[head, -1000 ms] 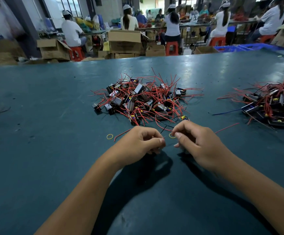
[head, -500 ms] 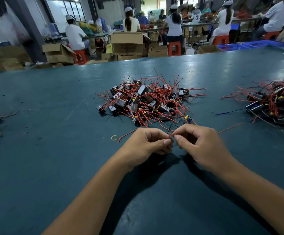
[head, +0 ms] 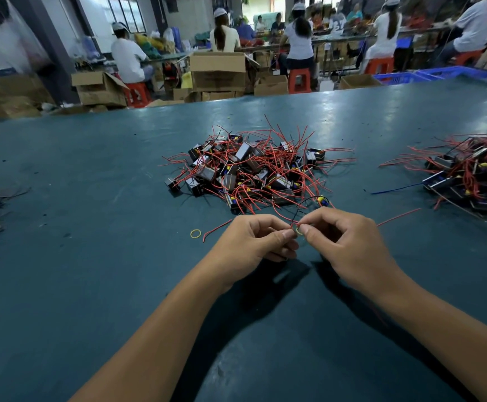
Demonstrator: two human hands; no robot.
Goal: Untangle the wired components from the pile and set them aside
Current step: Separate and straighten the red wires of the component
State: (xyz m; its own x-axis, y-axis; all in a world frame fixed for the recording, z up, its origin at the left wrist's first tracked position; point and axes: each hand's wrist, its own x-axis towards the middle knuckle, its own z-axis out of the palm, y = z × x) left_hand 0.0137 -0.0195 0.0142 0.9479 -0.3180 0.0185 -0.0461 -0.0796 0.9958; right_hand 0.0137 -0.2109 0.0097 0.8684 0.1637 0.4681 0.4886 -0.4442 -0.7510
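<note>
Both hands work just in front of the pile, fingertips almost meeting. The left hand (head: 253, 242) has its fingers curled, thumb and forefinger pinching a red wire (head: 216, 230). The right hand (head: 349, 245) is curled too, pinching a small yellow band (head: 299, 230) and thin wires right at the left fingertips. A black wire (head: 304, 203) arcs up from the pinch toward a blue-and-yellow part (head: 322, 200) just beyond the right knuckles.

The step looks like slipping the band off the leads. To do it well, I would keep the left pinch fixed close to the band, roll the band off along the wires instead of yanking, and keep the leads slack so the part is not dragged back into the heap.

The red wire's long axis runs left to right: one end trails out left of the left fingers, and what seems its other end (head: 399, 217) shows past the right hand, rising slightly away.

A loose band (head: 195, 233) lies left of the left hand. Beyond the fingers sits the pile (head: 251, 169), wires pointing all ways. Far right is a second heap (head: 468, 175) on the table (head: 91, 198).
</note>
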